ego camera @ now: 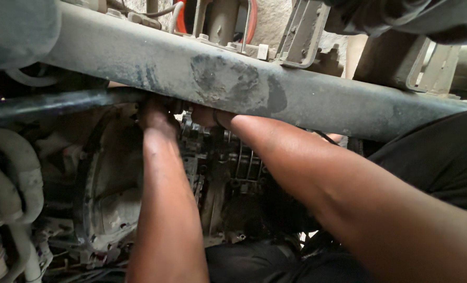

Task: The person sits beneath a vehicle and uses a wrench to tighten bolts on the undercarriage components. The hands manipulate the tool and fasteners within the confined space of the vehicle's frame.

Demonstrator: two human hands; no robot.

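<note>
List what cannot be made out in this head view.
- Left hand: fingers hidden behind the grey beam; grip unclear.
- Right hand: mostly hidden by the same beam.
- What the hands touch: covered by the beam and shadow.
- Gearbox housing: partly blocked by both forearms.
- Hoses: cut off by the left edge.

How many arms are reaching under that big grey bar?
2: the left arm at centre, the right arm from the right. Both hands are mostly hidden behind the grey bar.
</note>
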